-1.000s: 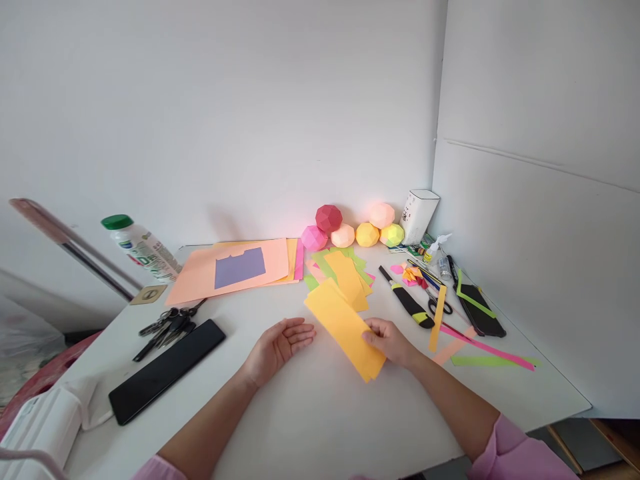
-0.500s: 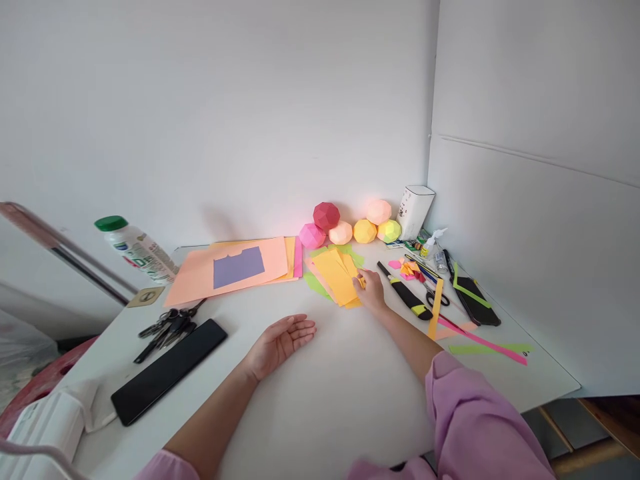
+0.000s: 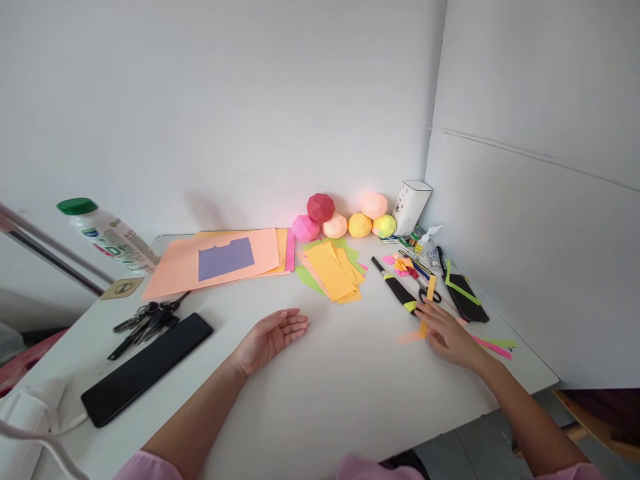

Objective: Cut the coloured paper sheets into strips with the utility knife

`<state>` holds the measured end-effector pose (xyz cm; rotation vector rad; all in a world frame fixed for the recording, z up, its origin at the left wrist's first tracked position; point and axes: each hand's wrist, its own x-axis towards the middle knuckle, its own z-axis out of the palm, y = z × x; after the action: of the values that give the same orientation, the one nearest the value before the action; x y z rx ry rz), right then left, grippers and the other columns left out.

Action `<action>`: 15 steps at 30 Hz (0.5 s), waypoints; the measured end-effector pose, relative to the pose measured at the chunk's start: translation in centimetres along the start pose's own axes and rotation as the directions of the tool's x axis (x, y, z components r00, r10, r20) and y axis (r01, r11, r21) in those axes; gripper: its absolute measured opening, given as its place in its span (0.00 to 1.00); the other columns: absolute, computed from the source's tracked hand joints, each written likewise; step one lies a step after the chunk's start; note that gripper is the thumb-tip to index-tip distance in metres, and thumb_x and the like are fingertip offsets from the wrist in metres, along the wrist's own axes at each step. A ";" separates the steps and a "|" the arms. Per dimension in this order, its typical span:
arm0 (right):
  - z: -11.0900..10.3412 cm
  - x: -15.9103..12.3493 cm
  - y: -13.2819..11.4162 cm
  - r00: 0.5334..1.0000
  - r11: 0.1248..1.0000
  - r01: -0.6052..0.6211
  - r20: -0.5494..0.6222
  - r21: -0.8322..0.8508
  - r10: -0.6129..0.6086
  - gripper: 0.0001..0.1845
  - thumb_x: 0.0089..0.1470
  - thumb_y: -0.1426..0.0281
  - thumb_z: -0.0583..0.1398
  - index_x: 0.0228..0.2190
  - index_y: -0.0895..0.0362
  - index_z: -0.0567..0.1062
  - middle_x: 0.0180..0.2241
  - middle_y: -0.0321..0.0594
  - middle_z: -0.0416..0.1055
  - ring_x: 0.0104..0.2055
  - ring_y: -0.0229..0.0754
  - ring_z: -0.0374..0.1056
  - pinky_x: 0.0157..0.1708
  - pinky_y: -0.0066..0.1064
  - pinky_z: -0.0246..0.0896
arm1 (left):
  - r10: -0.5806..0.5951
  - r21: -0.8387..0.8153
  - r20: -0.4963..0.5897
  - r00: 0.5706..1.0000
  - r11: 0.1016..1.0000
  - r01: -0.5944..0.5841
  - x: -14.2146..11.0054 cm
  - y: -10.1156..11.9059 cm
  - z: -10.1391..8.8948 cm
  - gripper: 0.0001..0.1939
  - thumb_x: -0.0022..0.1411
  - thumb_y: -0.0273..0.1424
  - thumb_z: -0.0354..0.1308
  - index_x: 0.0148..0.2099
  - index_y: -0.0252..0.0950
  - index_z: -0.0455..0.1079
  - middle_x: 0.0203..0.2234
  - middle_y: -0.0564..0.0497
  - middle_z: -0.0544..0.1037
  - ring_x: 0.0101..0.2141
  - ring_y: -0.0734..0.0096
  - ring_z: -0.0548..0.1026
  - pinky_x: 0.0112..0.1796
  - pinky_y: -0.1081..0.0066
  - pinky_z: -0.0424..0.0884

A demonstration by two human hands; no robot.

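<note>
My left hand (image 3: pixel 273 340) rests palm up on the white table, fingers stretched out and holding nothing. My right hand (image 3: pixel 445 333) is palm down at the right, fingers extended over a narrow orange paper strip (image 3: pixel 431 288). Whether the fingertips press on the strip I cannot tell. Beside them lies a black and lime utility knife (image 3: pixel 400 293). A peach strip (image 3: pixel 409 337) sticks out left from under the hand, and a pink strip (image 3: pixel 497 348) shows to its right. Ahead, yellow-orange paper pieces (image 3: pixel 330 270) lie stacked on green paper (image 3: pixel 309 279).
Faceted paper balls (image 3: pixel 320 208) line the wall by a white box (image 3: pixel 413 207). Scissors (image 3: pixel 435 293), a glue bottle (image 3: pixel 426 239) and a black phone (image 3: pixel 467 300) lie right. Peach sheets (image 3: pixel 170 267), keys (image 3: pixel 150 323), a black power bank-like slab (image 3: pixel 147 370) and a bottle (image 3: pixel 113 237) are left.
My right hand has left the yellow-orange paper stack and moved right and nearer, onto the paper strips. The peach strip reaches further left. My left hand keeps its pose; the view has shifted slightly.
</note>
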<state>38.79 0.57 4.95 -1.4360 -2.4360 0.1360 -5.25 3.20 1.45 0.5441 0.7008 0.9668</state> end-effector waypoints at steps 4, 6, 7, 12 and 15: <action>0.5 -2.1 0.0 0.994 0.959 0.111 0.039 -0.260 -0.105 0.31 0.50 0.82 0.49 0.56 0.59 0.66 0.59 0.45 0.62 0.63 0.51 0.52 0.56 0.47 0.57 | -0.004 0.007 0.009 1.000 1.000 0.004 -0.1 0.0 -0.1 0.13 0.60 0.31 0.57 0.45 0.29 0.73 0.42 0.37 0.78 0.46 0.56 0.75 0.53 0.57 0.66; 0.1 -2.2 -0.1 0.989 0.923 0.146 0.065 -0.357 -0.131 0.33 0.48 0.86 0.47 0.54 0.58 0.67 0.56 0.44 0.66 0.60 0.49 0.58 0.53 0.46 0.60 | -0.007 0.010 0.006 1.000 1.000 0.007 -0.1 0.0 -0.2 0.13 0.61 0.31 0.57 0.45 0.29 0.73 0.42 0.37 0.78 0.46 0.57 0.75 0.53 0.57 0.66; -0.2 -2.2 -0.1 0.986 0.906 0.163 0.090 -0.392 -0.139 0.34 0.47 0.88 0.46 0.53 0.57 0.68 0.55 0.44 0.68 0.59 0.49 0.59 0.50 0.44 0.61 | -0.009 0.012 0.004 1.000 1.000 0.008 -0.1 0.0 -0.2 0.13 0.61 0.31 0.57 0.45 0.29 0.73 0.42 0.37 0.78 0.46 0.57 0.75 0.53 0.58 0.66; -1.5 -2.4 0.4 0.957 0.861 0.258 0.237 -0.439 -0.167 0.40 0.41 0.90 0.46 0.54 0.53 0.67 0.58 0.40 0.64 0.59 0.49 0.59 0.43 0.41 0.63 | -0.005 0.014 -0.004 1.000 1.000 0.005 0.0 0.0 -0.1 0.13 0.61 0.31 0.57 0.45 0.29 0.73 0.41 0.37 0.78 0.46 0.57 0.75 0.52 0.58 0.67; -1.9 -2.7 0.6 0.947 0.843 0.298 0.251 -0.448 -0.201 0.40 0.42 0.89 0.47 0.55 0.52 0.65 0.59 0.40 0.62 0.58 0.48 0.60 0.44 0.40 0.62 | -0.004 0.014 -0.005 1.000 1.000 0.005 -0.1 0.0 0.0 0.13 0.61 0.31 0.57 0.45 0.28 0.73 0.41 0.37 0.79 0.45 0.57 0.76 0.52 0.58 0.67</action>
<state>41.08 -1.59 5.99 -1.3050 -2.9403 -0.4448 -5.32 3.16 1.49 0.5528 0.7137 0.9598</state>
